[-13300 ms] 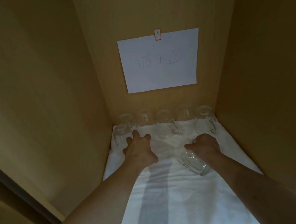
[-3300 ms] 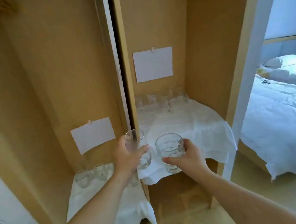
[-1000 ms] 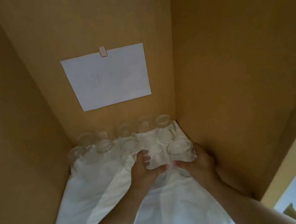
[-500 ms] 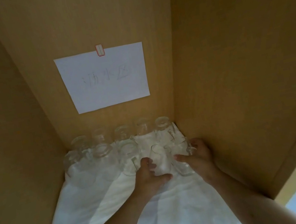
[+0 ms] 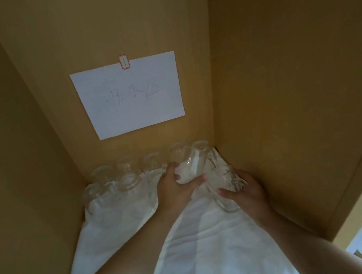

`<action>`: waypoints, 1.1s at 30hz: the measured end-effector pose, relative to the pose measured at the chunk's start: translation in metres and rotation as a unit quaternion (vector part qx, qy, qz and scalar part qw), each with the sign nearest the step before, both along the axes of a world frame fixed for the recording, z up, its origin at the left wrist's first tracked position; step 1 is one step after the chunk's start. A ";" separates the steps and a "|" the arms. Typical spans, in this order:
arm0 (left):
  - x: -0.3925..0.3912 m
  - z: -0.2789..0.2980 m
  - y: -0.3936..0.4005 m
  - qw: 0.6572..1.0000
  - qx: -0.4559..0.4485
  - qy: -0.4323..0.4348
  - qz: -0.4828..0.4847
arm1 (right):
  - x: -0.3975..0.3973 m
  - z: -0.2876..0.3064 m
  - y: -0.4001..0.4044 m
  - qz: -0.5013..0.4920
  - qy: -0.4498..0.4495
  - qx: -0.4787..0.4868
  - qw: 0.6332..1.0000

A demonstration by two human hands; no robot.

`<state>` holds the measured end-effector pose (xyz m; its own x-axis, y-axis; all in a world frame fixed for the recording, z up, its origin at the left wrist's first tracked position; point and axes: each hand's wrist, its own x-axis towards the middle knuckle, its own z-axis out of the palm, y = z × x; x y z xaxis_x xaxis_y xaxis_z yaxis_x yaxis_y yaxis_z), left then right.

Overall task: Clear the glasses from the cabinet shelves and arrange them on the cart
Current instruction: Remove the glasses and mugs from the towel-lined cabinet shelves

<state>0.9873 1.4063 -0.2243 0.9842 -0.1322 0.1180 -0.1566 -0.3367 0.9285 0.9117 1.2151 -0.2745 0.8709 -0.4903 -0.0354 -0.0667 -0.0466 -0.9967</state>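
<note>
Since the frame half a second earlier, both hands have risen slightly from the shelf cloth and the two glasses they carry have tipped over toward the horizontal. The left hand is curled round a clear glass, thumb on the near side and fingers on the far side, with the glass leaning toward the back wall. The right hand is wrapped round a second glass, which appears to have a handle, though blur makes this uncertain. Both held glasses sit above the white cloth near the right rear corner of the cabinet shelf. The remaining glasses stand in two rows along the back wall, below a paper label. Handling judgement: the glasses are rigid, light, smooth and fragile. Each grip should encircle the body at mid-height, or take the handle where one is fitted; avoid pinching the rim. The two held glasses lie close together, so keep them separated during withdrawal to prevent glass-to-glass contact. The cart is not in view.
</note>
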 end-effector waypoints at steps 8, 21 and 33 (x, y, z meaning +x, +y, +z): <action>0.037 0.039 0.011 0.997 0.041 0.073 -0.007 | -0.005 0.001 -0.003 0.038 0.020 0.003 0.999; 0.053 0.063 0.022 0.979 0.170 0.081 -0.077 | -0.001 0.015 0.003 -0.005 0.014 -0.008 1.000; 0.069 0.093 0.025 0.826 0.511 -0.189 -0.145 | 0.006 0.039 0.014 -0.025 0.096 -0.348 0.932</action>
